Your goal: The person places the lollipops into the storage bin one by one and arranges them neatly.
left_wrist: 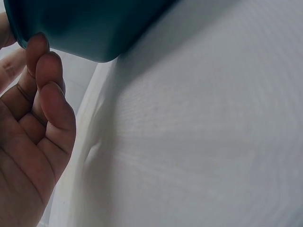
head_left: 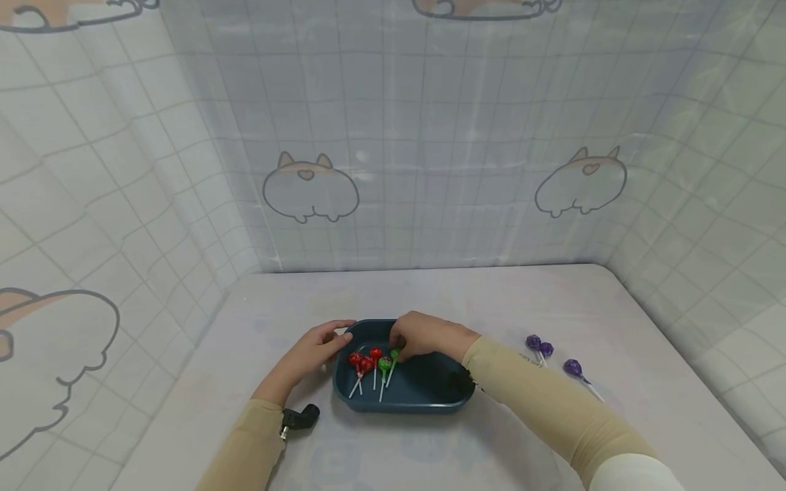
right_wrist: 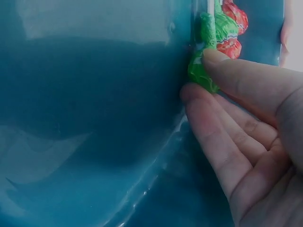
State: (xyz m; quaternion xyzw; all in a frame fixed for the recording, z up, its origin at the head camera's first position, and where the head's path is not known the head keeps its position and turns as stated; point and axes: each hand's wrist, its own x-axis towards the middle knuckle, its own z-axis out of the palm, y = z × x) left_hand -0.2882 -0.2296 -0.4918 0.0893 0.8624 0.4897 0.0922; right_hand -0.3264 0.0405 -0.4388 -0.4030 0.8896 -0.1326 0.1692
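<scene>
In the head view, several red lollipops [head_left: 365, 364] and a green lollipop [head_left: 384, 365] lie in the left part of a dark blue-green tray [head_left: 405, 408]. My right hand [head_left: 430, 336] reaches into the tray and pinches another green lollipop [right_wrist: 202, 75] by its wrapped head, between thumb and fingertips. Its white stick points toward the tray's near side. At the tray's left end, my left hand [head_left: 311, 356] holds the rim. In the left wrist view, bent fingers [left_wrist: 57, 104] touch the tray's outer wall, and the thumb is only partly visible.
Three purple lollipops [head_left: 573, 368] lie on the white table [head_left: 295, 300], right of the tray and beyond my right forearm. Patterned white sheeting [head_left: 430, 150] rises behind the table and at both sides. A black device [head_left: 301, 417] is strapped to my left wrist.
</scene>
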